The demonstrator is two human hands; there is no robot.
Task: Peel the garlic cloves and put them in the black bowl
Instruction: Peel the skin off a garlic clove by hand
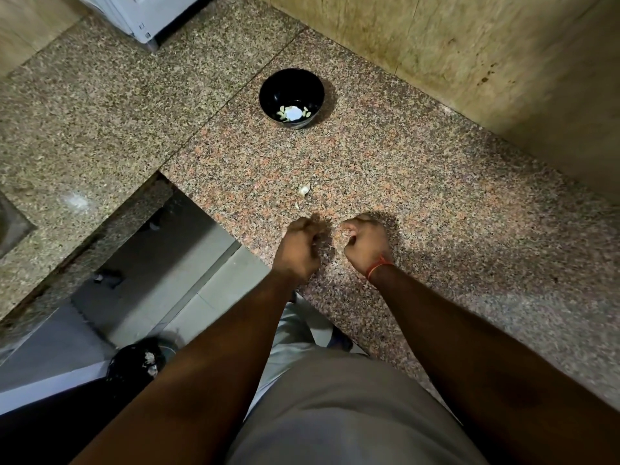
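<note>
1. Speckled pinkish granite countertop (419, 203) in the head view: curled left hand (300, 245) and right hand (364, 241) hover close; what they grip is hidden.
2. A pale unpeeled garlic clove (304, 189) lies just ahead; the round black bowl (292, 95), farther back, holds peeled cloves.
3. Best to pinch the skin at the tip and strip lengthwise.

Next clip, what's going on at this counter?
A person stands at a speckled granite counter with both hands close together above its near edge. The left hand and the right hand have their fingers curled in; what they hold is hidden. A black bowl farther back already holds a few pale garlic cloves. One more garlic clove lies on the counter between the bowl and the hands, with a small pale scrap just in front of it.
</note>
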